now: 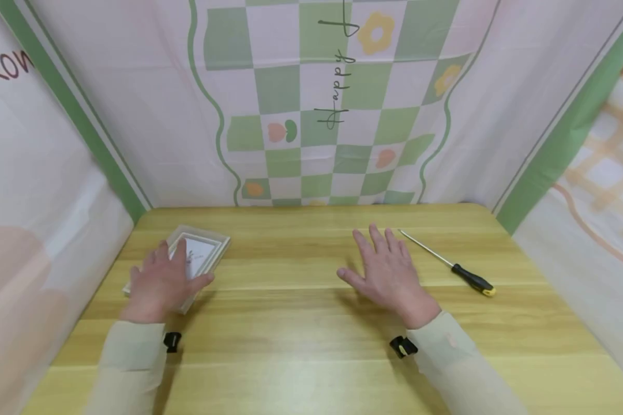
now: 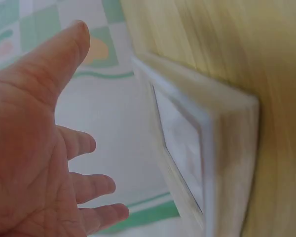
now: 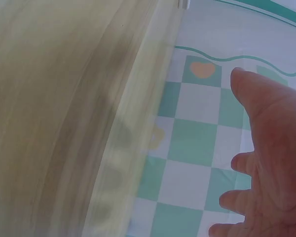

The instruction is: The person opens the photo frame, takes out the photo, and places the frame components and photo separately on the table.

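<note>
A pale picture frame (image 1: pixel 219 245) with a white printed sheet lies flat at the left of the wooden table. Over it hovers my left hand (image 1: pixel 161 282), fingers spread; the left wrist view shows a gap between this hand (image 2: pixel 34 143) and the thick-edged frame (image 2: pixel 232 148). My right hand (image 1: pixel 389 276) hangs above the table with its fingers apart, holding nothing. Just right of it lies a screwdriver (image 1: pixel 475 280) with a black and yellow handle, its thin shaft pointing to the back. In the right wrist view only the right hand (image 3: pixel 281 158) and bare wood show nearby.
The wooden table (image 1: pixel 291 346) ends at the back against a green and white checked curtain (image 1: pixel 316 86). Printed cloth also hangs along the left side (image 1: pixel 36 230) and the right side (image 1: pixel 592 219). Each wrist carries a small black clip.
</note>
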Demonstrator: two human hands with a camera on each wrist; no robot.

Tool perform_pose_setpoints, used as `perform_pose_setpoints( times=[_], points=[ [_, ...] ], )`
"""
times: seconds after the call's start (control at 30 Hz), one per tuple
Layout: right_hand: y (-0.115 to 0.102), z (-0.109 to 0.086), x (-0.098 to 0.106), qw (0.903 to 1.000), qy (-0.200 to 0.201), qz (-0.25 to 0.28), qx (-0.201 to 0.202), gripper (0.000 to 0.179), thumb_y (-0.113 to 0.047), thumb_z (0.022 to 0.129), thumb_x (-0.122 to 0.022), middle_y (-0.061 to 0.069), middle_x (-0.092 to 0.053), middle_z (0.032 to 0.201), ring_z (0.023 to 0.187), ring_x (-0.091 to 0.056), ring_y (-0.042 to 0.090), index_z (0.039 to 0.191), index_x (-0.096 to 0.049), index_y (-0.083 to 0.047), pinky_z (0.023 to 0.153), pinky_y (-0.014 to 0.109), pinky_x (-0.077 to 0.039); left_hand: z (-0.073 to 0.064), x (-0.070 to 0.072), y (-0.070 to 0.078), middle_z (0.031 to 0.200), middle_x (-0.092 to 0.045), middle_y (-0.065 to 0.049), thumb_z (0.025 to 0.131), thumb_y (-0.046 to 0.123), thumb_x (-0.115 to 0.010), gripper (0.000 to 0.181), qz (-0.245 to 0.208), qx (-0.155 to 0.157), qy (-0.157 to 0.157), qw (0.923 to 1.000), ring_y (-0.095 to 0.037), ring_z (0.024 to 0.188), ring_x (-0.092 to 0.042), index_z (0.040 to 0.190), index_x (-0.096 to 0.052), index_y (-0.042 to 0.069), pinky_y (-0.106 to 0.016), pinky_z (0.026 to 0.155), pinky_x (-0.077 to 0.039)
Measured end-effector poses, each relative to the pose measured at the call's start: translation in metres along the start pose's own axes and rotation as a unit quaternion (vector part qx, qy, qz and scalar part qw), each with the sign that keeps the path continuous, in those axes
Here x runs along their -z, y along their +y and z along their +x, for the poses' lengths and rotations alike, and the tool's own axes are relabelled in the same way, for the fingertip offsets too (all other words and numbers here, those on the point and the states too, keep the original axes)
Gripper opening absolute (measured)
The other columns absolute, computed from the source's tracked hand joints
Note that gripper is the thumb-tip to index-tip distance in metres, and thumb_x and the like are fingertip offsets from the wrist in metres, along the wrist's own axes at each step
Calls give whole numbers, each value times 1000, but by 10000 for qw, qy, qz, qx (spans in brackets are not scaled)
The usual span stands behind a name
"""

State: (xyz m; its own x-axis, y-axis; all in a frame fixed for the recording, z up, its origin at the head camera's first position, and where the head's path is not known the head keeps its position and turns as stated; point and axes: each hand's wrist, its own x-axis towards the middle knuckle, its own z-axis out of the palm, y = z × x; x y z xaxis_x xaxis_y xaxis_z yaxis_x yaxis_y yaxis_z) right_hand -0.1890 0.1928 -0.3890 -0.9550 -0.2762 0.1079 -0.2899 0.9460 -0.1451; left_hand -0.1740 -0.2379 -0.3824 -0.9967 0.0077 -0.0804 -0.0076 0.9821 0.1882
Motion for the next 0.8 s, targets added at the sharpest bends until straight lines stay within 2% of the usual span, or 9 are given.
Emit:
perform_pose_setpoints(
  times=[0.1,0.37,0.5,0.67,0.8],
  points=[
    [0,-1,0,10000,28,-9,47,96,-74,97,-50,25,-16,172,154,-15,56,167,-24,-14,121,73,-16,2,-1,-11,158,-17,-47,89,80,-57,118,-5,72,-51,10000,-67,142,-23,162,-19,-5,-86,105,-24],
    [0,-3,-3,9999,22,10,110,96,-75,97,-49,26,-18,171,154,-16,56,167,-24,-14,121,73,-18,2,-3,-36,154,-17,-51,90,81,-54,123,55,205,-305,9993,-72,137,-26,158,-16,-15,-84,105,-28],
    [0,-3,-5,9999,-4,-23,118,97,-77,96,-47,26,-18,171,154,-17,56,167,-23,-14,121,74,-19,2,-6,-47,150,-19,-55,86,84,-56,129,57,200,-370,9991,-74,131,-31,155,-19,-19,-82,102,-33],
    [-1,-4,-5,9999,-36,-44,120,97,-77,96,-47,25,-17,171,154,-17,56,167,-23,-14,120,73,-19,1,-7,-52,142,-24,-60,81,84,-63,134,20,149,-445,9989,-77,120,-40,150,-22,-23,-81,94,-41],
    [-2,-4,-4,9999,-20,-35,138,97,-76,97,-47,26,-17,171,154,-17,56,167,-23,-14,120,73,-20,1,-8,-52,139,-25,-62,79,82,-68,135,14,75,-477,9988,-78,117,-42,149,-22,-25,-80,91,-44]
  ],
)
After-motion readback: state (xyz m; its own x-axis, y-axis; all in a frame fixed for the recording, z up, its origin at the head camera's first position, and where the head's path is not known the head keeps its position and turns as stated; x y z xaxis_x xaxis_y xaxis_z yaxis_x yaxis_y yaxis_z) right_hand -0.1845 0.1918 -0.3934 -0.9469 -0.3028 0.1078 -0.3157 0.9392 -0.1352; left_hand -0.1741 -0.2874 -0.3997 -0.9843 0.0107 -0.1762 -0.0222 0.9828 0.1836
